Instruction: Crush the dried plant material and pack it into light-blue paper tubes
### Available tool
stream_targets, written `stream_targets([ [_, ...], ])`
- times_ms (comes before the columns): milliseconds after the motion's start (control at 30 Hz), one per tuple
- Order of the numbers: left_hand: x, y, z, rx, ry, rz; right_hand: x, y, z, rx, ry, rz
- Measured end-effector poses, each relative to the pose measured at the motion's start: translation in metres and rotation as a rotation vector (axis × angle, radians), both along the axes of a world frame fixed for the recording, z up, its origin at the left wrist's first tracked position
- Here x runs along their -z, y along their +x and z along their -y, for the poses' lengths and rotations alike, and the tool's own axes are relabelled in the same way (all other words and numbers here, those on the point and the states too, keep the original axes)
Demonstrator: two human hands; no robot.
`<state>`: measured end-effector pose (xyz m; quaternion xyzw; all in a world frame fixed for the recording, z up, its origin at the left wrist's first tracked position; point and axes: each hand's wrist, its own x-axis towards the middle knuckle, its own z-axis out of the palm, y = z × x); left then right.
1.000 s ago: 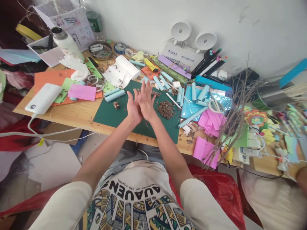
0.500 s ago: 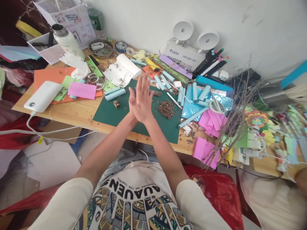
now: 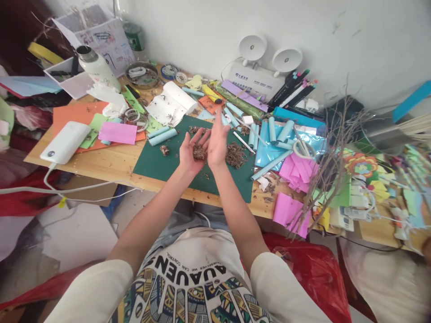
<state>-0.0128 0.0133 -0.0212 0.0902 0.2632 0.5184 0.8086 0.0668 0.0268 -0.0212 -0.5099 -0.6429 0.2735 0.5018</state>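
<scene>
A clump of brown plant scraps (image 3: 200,153), roundish with no clear long axis, rests unclasped on the open left hand (image 3: 189,156), just left of the flat, straight-fingered right hand (image 3: 217,144).

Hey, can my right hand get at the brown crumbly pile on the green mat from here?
Probably yes: the right hand appears just beside the brown crumbly pile, with nothing visible between them.

- This is looking like a craft corner.
- A green mat (image 3: 156,161) is lying on the worktop (image 3: 116,165), beneath the right grip (image 3: 217,146).
- Pink paper (image 3: 117,132) is lying left of the grip, blue tubes (image 3: 272,130) right.
- A paper flower (image 3: 361,165) is lying farther right.
</scene>
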Motion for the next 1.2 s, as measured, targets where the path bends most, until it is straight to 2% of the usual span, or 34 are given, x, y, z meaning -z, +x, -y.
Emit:
stream_targets([
  [100,0.005,-0.006,0.001,0.033,-0.038,0.005,-0.001,0.023,0.004,0.119,-0.051,-0.172],
  [200,0.006,-0.008,0.004,0.012,-0.045,-0.010,0.001,0.037,0.034,0.096,-0.125,-0.056],
  [333,0.003,-0.003,0.008,-0.001,-0.026,0.003,0.004,0.035,0.066,-0.043,-0.172,0.155],
  [400,0.002,0.002,0.009,0.022,0.005,-0.014,0.008,0.031,0.067,-0.058,-0.143,0.217],
  [533,0.007,0.005,0.011,0.060,0.044,-0.161,0.015,0.034,0.052,0.028,-0.116,0.174],
  [667,0.015,-0.003,0.009,0.140,0.160,-0.381,0.016,0.042,0.048,0.158,-0.110,0.174],
  [767,0.022,-0.010,0.008,0.186,0.256,-0.501,0.014,0.044,0.052,0.168,-0.164,0.102],
  [833,0.026,-0.014,0.007,0.161,0.248,-0.510,0.013,0.043,0.056,0.125,-0.195,0.007],
  [933,0.029,-0.020,0.005,0.149,0.199,-0.445,0.012,0.043,0.059,0.117,-0.147,-0.072],
  [1067,0.029,-0.025,0.007,0.177,0.185,-0.430,0.012,0.043,0.060,0.181,-0.076,0.071],
  [1200,0.031,-0.026,0.008,0.182,0.231,-0.544,0.016,0.041,0.059,0.187,-0.080,0.124],
])
